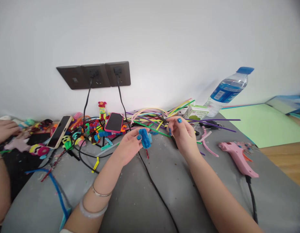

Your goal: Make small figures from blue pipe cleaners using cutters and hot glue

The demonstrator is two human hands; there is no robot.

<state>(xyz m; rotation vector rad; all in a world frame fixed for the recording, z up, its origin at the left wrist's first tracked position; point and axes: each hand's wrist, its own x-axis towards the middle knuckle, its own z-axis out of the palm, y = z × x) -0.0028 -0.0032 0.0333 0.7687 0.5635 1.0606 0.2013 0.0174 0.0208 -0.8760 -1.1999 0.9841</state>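
Observation:
My left hand (130,145) is closed, pinching a fuzzy blue pipe-cleaner piece (145,138) between thumb and fingers above the grey table. A lighter blue part shows at its right edge. To the right, my right hand (183,134) is also closed, its fingers around a dark narrow-tipped tool (162,118); most of the tool is hidden by the hand, so its exact kind is unclear. Just behind both hands lies a loose heap of coloured pipe cleaners (150,113), some passing under the right fingers.
A pink hot glue gun (239,158) lies at right; a water bottle (227,90) and small box (195,111) stand by the wall. Two phones (114,122) and colourful fuzzy figures (91,129) crowd the left. A black cable (154,184) crosses the table. Another person's hand (4,129) is far left.

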